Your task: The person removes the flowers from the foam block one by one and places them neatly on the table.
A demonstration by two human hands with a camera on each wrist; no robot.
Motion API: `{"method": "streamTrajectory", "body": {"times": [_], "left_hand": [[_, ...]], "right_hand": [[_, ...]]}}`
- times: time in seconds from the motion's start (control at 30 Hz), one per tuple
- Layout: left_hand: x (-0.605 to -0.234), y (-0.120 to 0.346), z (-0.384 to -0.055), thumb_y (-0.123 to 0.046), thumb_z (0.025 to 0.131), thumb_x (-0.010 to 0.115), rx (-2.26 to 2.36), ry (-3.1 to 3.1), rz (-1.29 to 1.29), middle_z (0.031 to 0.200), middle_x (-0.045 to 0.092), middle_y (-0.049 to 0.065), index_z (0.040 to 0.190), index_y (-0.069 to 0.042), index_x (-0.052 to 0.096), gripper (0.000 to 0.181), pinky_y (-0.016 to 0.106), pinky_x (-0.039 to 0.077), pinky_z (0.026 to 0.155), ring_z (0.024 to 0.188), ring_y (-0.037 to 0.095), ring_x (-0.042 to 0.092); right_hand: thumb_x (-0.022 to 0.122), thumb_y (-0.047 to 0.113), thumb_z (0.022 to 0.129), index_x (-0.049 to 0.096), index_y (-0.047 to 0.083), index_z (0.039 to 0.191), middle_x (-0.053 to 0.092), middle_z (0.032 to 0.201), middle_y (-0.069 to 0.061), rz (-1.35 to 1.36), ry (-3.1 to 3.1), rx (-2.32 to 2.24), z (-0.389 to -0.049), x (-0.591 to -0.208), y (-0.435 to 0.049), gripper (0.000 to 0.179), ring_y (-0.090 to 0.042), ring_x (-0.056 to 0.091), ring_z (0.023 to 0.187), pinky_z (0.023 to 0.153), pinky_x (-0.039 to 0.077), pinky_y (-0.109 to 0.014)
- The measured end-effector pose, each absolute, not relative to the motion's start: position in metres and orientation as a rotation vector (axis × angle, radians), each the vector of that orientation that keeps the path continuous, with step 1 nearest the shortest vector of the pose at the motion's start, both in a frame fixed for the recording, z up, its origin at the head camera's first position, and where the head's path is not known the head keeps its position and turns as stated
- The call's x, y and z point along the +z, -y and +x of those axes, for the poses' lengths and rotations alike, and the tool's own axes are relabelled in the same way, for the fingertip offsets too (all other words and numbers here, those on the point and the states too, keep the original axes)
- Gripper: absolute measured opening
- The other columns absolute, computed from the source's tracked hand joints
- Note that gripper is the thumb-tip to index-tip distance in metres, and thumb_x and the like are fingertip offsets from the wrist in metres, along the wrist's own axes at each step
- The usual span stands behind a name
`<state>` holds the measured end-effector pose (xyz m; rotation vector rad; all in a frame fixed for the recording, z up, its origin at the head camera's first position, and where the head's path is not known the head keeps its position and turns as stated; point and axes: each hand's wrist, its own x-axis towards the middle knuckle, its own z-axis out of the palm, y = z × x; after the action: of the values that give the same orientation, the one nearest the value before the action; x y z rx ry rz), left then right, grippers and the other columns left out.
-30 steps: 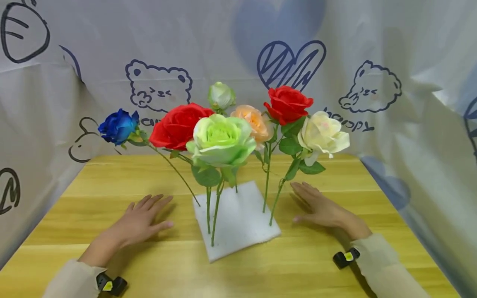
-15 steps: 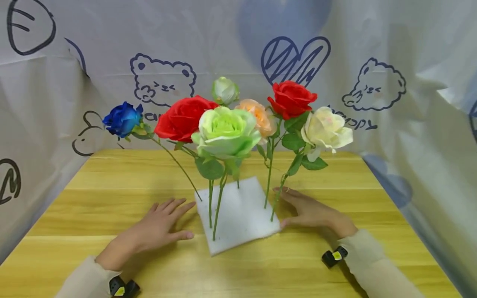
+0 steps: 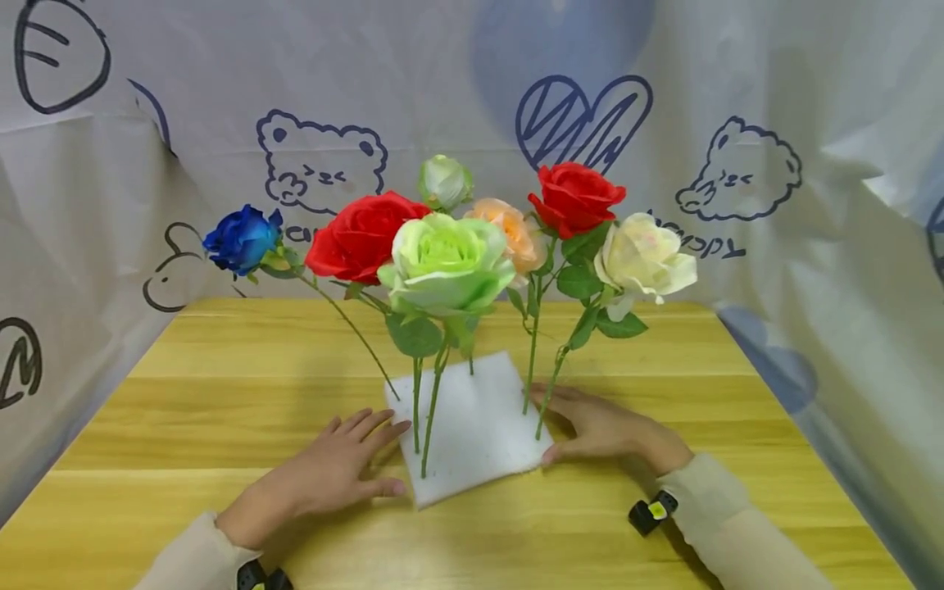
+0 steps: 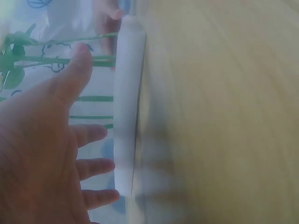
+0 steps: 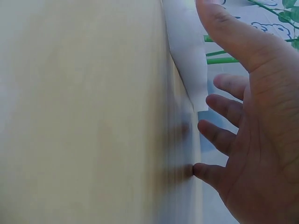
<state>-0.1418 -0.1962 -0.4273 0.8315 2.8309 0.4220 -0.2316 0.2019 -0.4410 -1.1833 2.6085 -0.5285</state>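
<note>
1. One pale backdrop (image 3: 442,49) closes in the work area, printed with dark-outlined bears (image 3: 320,160) and a striped heart (image 3: 583,123).
2. One wooden table (image 3: 479,549) lies in front of you, grain running crosswise.
3. Seven artificial flowers rise above the table, their green stems (image 3: 433,410) entering the board below at differing leans. Noted: one large green rose (image 3: 446,266) in front; one red rose (image 3: 361,233) behind it to the left; a second red rose (image 3: 575,199) and a cream rose (image 3: 645,258) to the right; a peach rose (image 3: 512,233) between; a blue rose (image 3: 243,239) at far left; a pale bud (image 3: 445,181) at the back.
4. One white board (image 3: 479,442) bears the stems. It lies flat on the table, turned slightly askew, between your hands.
5. Your left hand (image 3: 328,475), fingers spread, is at the board's left edge; the index fingertip overlaps that edge in the head view. Contact cannot be confirmed.
6. Your right hand (image 3: 601,426), fingers spread, is at the right edge, thumb tip by the near right corner. Contact likewise cannot be confirmed.
7. Two black wrist cameras (image 3: 652,512) sit at your sleeve cuffs (image 3: 701,487).
</note>
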Motion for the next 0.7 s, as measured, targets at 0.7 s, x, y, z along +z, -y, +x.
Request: {"method": "streamTrajectory", "body": {"times": [0.7], "left_hand": [[-0.432,0.178,-0.157,-0.077,0.085,0.048,0.351,-2.84,0.871,0.159,0.024,0.012,0.155,-0.022,0.032,0.09,0.071,0.021,0.106,0.141,0.043,0.025]], "right_hand": [[0.063,0.064,0.084,0.035,0.01,0.152,0.024,0.158,-0.013,-1.172,-2.64,-0.457,-0.229,-0.439,-0.213,0.092,-0.039,0.02,0.144,0.113,0.023,-0.057]]}}
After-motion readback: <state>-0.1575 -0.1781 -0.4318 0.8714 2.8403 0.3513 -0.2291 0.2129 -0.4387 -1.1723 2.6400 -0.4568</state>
